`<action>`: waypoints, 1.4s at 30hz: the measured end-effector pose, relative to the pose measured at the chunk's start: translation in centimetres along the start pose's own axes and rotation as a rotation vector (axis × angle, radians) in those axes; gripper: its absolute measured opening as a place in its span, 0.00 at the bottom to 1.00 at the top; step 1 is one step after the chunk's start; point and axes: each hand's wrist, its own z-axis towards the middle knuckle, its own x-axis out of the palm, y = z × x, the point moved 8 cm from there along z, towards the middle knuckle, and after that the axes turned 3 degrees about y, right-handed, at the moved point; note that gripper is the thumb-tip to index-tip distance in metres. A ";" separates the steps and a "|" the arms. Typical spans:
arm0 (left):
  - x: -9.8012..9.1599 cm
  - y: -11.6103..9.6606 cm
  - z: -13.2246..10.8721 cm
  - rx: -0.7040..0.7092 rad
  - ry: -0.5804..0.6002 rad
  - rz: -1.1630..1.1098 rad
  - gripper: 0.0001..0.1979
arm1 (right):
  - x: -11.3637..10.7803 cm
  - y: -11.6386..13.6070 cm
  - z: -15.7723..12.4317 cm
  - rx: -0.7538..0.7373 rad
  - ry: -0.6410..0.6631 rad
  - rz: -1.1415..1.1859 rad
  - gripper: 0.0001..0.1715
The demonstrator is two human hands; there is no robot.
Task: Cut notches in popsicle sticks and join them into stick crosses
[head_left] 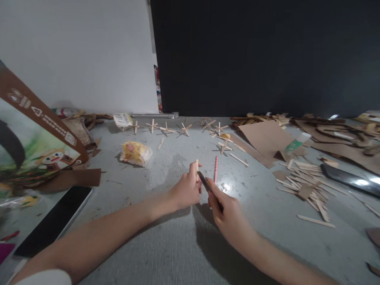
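Above the middle of the grey table, my left hand (187, 188) grips a small wooden craft stick (197, 165), whose top end sticks up past the fingers. My right hand (226, 206) is closed around a utility knife (205, 184) with a dark blade and touches of orange on its handle. Its blade tip meets or nearly meets the stick; the exact contact is too small to tell. Just beyond my right hand lies a pink twisted stick (216, 168), its lower end hidden behind the fingers.
Several star-shaped stick assemblies (185, 129) line the back. At right are a pile of loose craft sticks (311, 186), a glue stick (297, 142), brown cardboard (265, 138) and a black device (350, 180). A phone (55, 221), printed box (44, 130) and yellow packet (135, 153) occupy the left.
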 end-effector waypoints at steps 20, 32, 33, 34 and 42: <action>0.1 0.1 0.3 -0.006 0.039 0.065 0.31 | 0.1 -0.5 0.1 0.054 0.037 -0.008 0.31; 0.0 -0.1 0.4 -0.019 0.095 0.109 0.28 | -0.1 -0.6 0.2 0.083 0.050 -0.006 0.31; 0.1 0.0 0.4 -0.024 0.085 0.087 0.27 | 0.0 -0.6 0.2 0.078 0.050 -0.005 0.31; 0.1 0.1 0.4 -0.023 0.075 0.070 0.28 | 0.1 -0.6 0.2 0.071 0.049 -0.006 0.31; -0.1 0.2 0.5 0.014 0.096 0.100 0.33 | -0.1 -0.7 0.0 0.047 0.007 -0.024 0.31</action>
